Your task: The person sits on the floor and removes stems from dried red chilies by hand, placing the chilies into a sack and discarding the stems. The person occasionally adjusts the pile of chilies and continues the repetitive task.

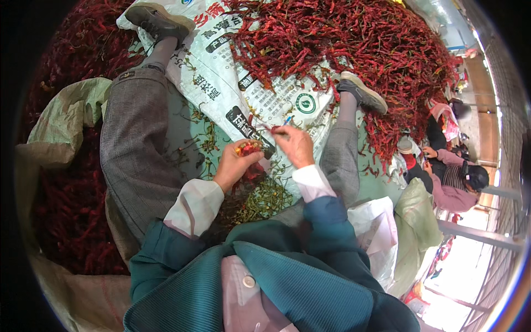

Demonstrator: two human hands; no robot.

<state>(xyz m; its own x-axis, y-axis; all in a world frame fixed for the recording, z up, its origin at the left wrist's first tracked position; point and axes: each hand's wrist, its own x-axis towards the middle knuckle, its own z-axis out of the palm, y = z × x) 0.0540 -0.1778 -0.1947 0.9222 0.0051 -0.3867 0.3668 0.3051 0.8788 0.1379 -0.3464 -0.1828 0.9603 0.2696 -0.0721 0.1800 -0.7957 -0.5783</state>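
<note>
My left hand (238,162) is closed around a small bunch of red chili peppers (249,148), their stem ends showing above the thumb. Just to its right, my right hand (295,145) pinches a dried red chili pepper (274,129) between thumb and fingertips. Part of that pepper is blurred and covered by the fingers. Beneath both hands, between my legs, lies a heap of greenish chili stems (265,203). More loose stems (207,135) are scattered on the green floor and over the printed white woven sack (265,108).
A large pile of red chilies (340,37) spreads ahead and to the right. At left, an open woven sack (79,133) holds more chilies (74,203). White and pale green sacks (417,216) lie at right. Beyond them sits another person (450,178).
</note>
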